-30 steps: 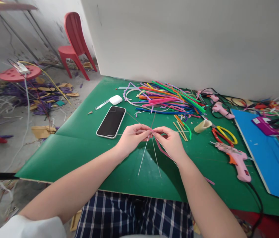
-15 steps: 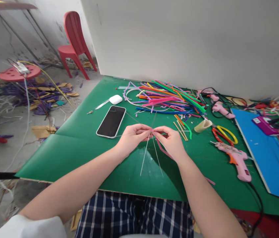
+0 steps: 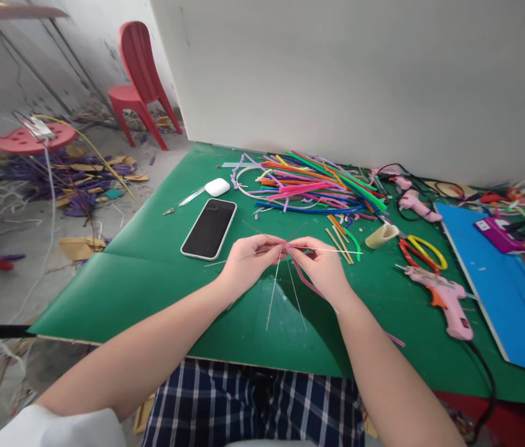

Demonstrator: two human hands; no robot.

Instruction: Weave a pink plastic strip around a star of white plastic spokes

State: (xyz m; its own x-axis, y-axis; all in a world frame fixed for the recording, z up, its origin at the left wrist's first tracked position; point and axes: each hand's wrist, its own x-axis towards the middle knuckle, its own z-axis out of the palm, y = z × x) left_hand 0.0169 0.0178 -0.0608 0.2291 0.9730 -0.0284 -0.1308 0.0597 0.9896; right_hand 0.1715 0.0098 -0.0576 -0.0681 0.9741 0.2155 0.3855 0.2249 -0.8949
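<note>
Both hands meet over the green table, pinching the middle of a star of thin wires (image 3: 271, 298) that fan out in several directions. My left hand (image 3: 253, 256) is closed on the hub from the left. From the other side my right hand (image 3: 320, 259) grips it, fingers closed. A pink pipe cleaner (image 3: 306, 280) runs from the hub down under my right palm. Fingertips hide most of the centre, where a bit of pink shows. Left of my left hand lies a phone (image 3: 209, 229), screen dark.
Colourful pipe cleaners (image 3: 313, 185) are heaped at the back. A white case (image 3: 217, 187) lies behind the phone. To the right are short sticks (image 3: 338, 244), a beige tube (image 3: 381, 236), red-and-yellow-handled pliers (image 3: 425, 253), a pink glue gun (image 3: 443, 298) and a blue board (image 3: 499, 292).
The wires have turned and tilted slightly about their centre; one now sticks out farther past my right hand. Both hands keep their pinch in nearly the same place.
</note>
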